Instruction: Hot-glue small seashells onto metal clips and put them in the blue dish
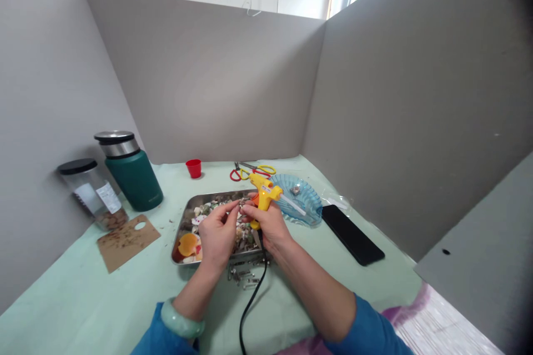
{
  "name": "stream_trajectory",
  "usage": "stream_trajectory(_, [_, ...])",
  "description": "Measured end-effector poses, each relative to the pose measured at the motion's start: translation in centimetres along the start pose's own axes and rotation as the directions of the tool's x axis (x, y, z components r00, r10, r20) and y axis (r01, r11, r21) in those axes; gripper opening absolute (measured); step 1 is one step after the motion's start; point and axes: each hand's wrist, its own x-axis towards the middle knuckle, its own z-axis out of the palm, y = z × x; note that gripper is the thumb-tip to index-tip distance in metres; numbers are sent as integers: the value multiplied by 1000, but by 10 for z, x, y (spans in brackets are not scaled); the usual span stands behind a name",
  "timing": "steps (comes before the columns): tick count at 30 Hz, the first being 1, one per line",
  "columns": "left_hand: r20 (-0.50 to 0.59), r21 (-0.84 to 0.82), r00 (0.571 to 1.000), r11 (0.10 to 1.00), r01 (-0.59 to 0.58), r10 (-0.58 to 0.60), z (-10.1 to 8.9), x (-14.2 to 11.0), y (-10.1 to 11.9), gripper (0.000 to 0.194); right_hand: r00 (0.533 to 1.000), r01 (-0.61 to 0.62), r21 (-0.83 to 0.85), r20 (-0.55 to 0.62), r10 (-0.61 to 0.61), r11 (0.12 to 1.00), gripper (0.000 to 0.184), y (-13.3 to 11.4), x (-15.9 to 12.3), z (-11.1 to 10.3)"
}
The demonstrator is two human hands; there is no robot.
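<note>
In my right hand (268,222) is a yellow hot glue gun (266,191) with a clear glue stick out of its back, and its black cord runs down toward me. My left hand (220,231) is closed in a pinch close to the gun's nozzle end. Whatever sits between its fingertips is too small to make out. Both hands are over a metal tray (176,236) of shells and small stones. An orange shell (189,244) lies in the tray's near left corner. Small metal clips (245,276) lie in front of the tray.
At left stand a green bottle (135,180), a clear jar (97,197) and a stained cardboard piece (125,244). Behind the tray are a red cup (194,168) and scissors (236,175). A blue shell-shaped dish (306,194) and black phone (353,234) lie right. Grey panels (220,83) enclose the table.
</note>
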Motion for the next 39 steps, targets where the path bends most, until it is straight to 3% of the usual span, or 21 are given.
stream_trajectory(8, [-30, 82, 989, 987, -139, 141, 0, -1, -2, 18, 998, 0, 27, -56, 2, 1000, 39, 4, 0, 1])
stream_trajectory(39, [-32, 86, 979, 976, -200, 203, 4, -4, -1, 17, 981, 123, -2, -148, -122, 992, 34, 13, -1, 4])
